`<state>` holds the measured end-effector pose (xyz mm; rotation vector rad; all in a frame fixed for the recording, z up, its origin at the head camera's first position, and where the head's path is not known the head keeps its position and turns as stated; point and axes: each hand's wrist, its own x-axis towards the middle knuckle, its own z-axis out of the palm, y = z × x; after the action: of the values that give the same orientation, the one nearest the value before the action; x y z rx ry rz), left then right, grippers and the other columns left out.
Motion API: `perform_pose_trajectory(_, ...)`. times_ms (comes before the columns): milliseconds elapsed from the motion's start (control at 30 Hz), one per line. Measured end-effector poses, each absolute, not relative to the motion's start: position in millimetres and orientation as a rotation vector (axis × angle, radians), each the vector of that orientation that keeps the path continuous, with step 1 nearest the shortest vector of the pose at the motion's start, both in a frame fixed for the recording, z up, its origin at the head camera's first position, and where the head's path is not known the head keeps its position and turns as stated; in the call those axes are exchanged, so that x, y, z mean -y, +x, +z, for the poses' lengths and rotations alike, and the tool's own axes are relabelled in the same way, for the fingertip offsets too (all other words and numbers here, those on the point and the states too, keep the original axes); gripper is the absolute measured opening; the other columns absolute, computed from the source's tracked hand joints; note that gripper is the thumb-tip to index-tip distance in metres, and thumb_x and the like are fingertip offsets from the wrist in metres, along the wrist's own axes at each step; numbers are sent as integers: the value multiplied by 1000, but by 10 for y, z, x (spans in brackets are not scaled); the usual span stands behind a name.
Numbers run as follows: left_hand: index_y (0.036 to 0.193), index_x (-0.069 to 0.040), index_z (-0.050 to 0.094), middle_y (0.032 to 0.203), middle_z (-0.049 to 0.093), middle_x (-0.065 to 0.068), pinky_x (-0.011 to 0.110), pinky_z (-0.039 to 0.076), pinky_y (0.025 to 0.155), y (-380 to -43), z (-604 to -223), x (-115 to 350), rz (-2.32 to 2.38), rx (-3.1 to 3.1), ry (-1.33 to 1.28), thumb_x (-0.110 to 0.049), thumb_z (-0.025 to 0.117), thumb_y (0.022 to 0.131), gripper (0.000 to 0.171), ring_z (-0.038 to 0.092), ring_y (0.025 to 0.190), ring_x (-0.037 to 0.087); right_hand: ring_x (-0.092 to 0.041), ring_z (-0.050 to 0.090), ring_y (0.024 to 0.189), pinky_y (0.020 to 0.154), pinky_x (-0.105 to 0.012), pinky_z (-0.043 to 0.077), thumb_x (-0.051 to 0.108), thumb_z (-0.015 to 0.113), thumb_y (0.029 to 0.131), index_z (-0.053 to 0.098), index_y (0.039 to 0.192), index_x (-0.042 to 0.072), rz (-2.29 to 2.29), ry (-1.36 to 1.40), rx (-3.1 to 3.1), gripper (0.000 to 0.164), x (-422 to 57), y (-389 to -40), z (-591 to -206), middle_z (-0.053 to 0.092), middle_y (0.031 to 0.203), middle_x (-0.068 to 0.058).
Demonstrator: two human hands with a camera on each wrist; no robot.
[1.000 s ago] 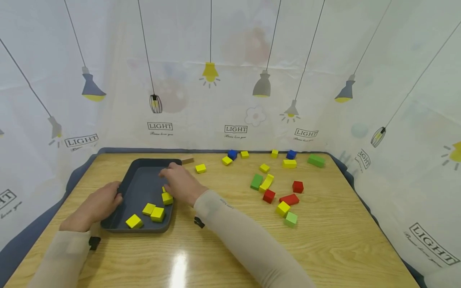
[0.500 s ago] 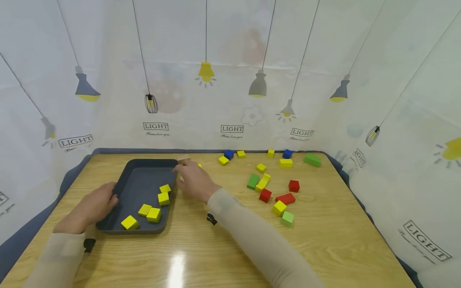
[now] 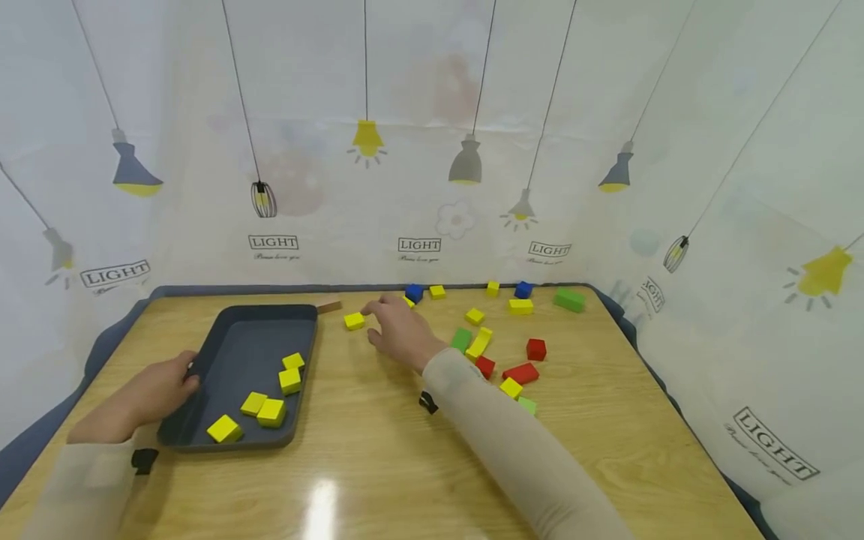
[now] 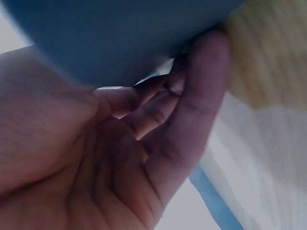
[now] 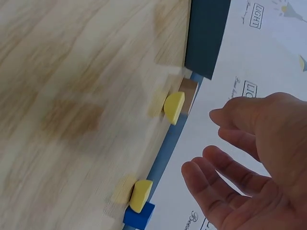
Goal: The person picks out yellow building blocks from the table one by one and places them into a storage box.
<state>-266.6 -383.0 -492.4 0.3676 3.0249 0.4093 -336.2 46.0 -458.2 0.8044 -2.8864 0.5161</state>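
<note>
My left hand point(image 3: 151, 390) grips the left side of a dark grey tray point(image 3: 246, 345), thumb over its rim; in the left wrist view the tray wall point(image 4: 110, 38) sits between thumb and fingers. Several yellow blocks point(image 3: 271, 412) lie at the tray's near and right side. To the right of the tray, my right hand point(image 3: 405, 334) hovers with parted fingers and holds nothing. Just left of its fingertips is a single yellow block point(image 3: 354, 321), which looks half-round in the right wrist view point(image 5: 174, 106). Another yellow block point(image 3: 409, 302) is partly hidden behind the hand.
A brown piece point(image 3: 329, 307) lies by the tray's far right corner. Scattered right of my hand are red blocks point(image 3: 536, 349), green blocks point(image 3: 569, 300), blue blocks point(image 3: 523, 289) and more yellow ones point(image 3: 520, 307). A printed curtain point(image 3: 418, 187) rises behind the table edge.
My right hand has left the tray's right side and moved right over the table, uncovering a yellow block in the tray. The left hand keeps its grip. The head view has turned slightly right.
</note>
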Motion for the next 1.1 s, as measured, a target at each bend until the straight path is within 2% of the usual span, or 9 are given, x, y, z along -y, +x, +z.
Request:
perform_pose_trajectory(167,145,21,56,126,77,42,70,63,98,-2797,-5134,3993,363,-3044,340,-14,68,109,51,80,111,55,-26,71,131,111,-41,66,21,81,111,74,154,14,549,770,2912,44,-545,-3395,-4575,70,151,-12)
perform_pose_trajectory(233,144,22,56,126,77,42,70,64,97,-2770,-5095,3968,360,-3046,338,-12,67,109,50,80,111,55,-27,70,133,112,-42,66,22,81,111,73,155,14,570,767,2921,46,-547,-3413,-4586,68,154,-12)
perform_pose_trajectory(333,143,28,51,126,72,50,72,63,94,-2693,-4933,3876,399,-3014,390,-9,65,111,51,77,111,62,-27,70,137,114,-42,66,24,80,112,71,158,15,557,752,2946,48,-524,-3452,-4613,67,158,-12)
perform_pose_trajectory(567,140,31,50,123,72,50,71,63,94,-2595,-4768,3744,392,-3016,371,-2,62,109,47,77,108,60,-30,65,151,125,-44,60,28,78,112,63,167,16,515,801,3009,58,-337,-3543,-4717,62,168,-13)
perform_pose_trajectory(767,143,29,51,125,72,49,71,63,94,-2673,-4907,3848,395,-3010,357,-6,63,109,51,78,108,58,-37,61,155,126,-49,58,27,76,114,57,173,17,508,833,3033,63,-166,-3543,-4795,58,173,-14)
perform_pose_trajectory(833,142,24,56,123,77,42,70,64,95,-2739,-5035,3905,352,-3045,327,-10,63,109,48,80,106,51,-37,59,157,125,-50,59,28,74,114,55,175,18,503,829,3050,64,-113,-3534,-4805,56,175,-13)
perform_pose_trajectory(967,145,21,57,125,77,41,68,64,96,-2768,-5112,3958,351,-3052,334,-16,63,111,51,80,109,52,-34,58,158,125,-49,58,29,73,115,57,173,18,488,829,3076,61,-21,-3520,-4823,56,175,-10)
perform_pose_trajectory(1000,144,18,59,125,80,37,68,64,96,-2773,-5130,3955,325,-3068,312,-17,64,110,49,81,109,50,-33,59,156,125,-48,58,28,73,115,59,171,18,493,827,3078,59,-2,-3519,-4825,58,173,-9)
perform_pose_trajectory(1100,146,24,53,129,74,45,69,63,97,-2748,-5066,3943,356,-3030,333,-15,63,112,53,78,113,57,-30,62,150,123,-44,59,21,72,115,66,165,16,496,829,3071,50,39,-3529,-4834,63,166,-9)
